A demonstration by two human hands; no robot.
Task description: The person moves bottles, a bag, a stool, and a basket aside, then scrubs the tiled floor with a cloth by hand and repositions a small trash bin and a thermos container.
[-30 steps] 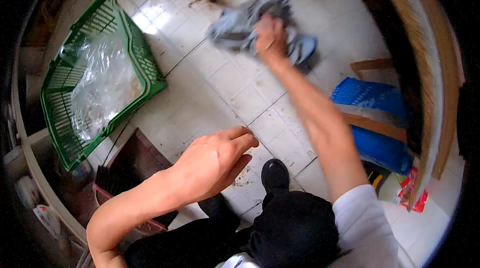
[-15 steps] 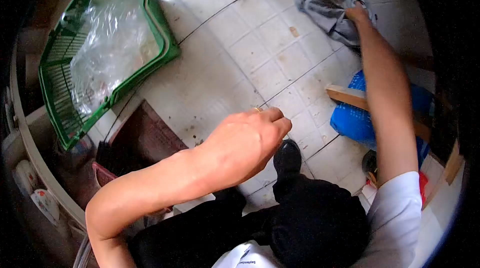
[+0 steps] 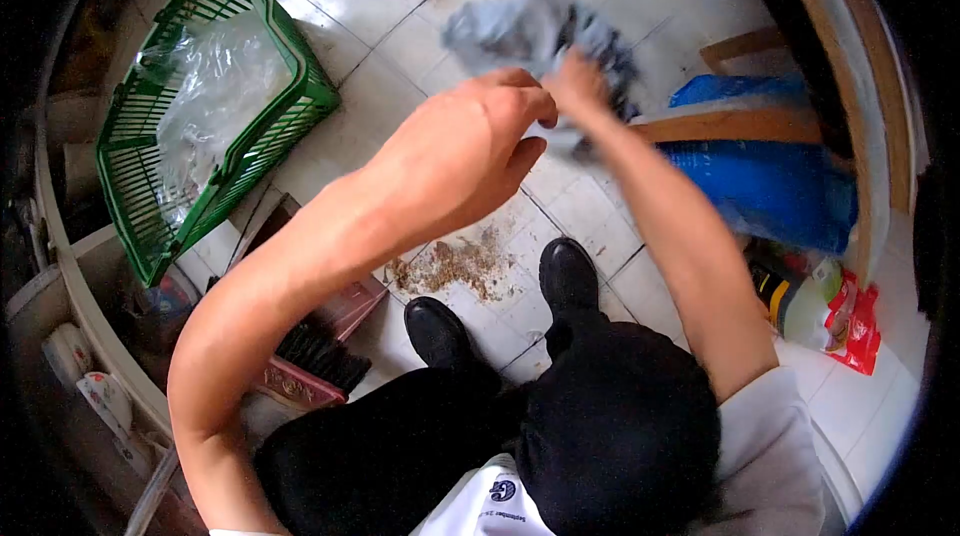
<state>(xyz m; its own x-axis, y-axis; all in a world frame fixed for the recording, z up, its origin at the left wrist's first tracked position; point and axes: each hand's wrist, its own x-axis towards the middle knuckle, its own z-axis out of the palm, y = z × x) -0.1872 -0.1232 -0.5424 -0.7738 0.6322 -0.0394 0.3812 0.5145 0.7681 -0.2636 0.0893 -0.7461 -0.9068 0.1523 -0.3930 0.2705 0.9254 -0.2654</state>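
A crumpled grey cloth (image 3: 510, 31) is bunched in my right hand (image 3: 580, 86), low over the tiled floor; both are blurred by motion. My left hand (image 3: 490, 136) hangs in the air nearer to me, back upward, its fingertips overlapping the edge of the right hand in the view. Its fingers are loosely bent, with a gap between them and the thumb, and I see nothing in it. Below the left hand, a patch of brown crumbs and dirt (image 3: 465, 264) lies on the floor, just ahead of my black shoes (image 3: 568, 274).
A green plastic basket (image 3: 318, 94) with clear plastic bags (image 3: 225, 81) stands at left. Near my left forearm are a reddish dustpan (image 3: 300, 381) and a black brush (image 3: 330, 351). On the right, a blue bag (image 3: 750, 186) sits behind a wooden bar (image 3: 735, 126), with a red packet (image 3: 855, 331) nearby.
My right hand has swept the cloth leftward and a little closer. My left hand has moved up and its thumb has come away from the fingers. The view has shifted, uncovering the dirt patch.
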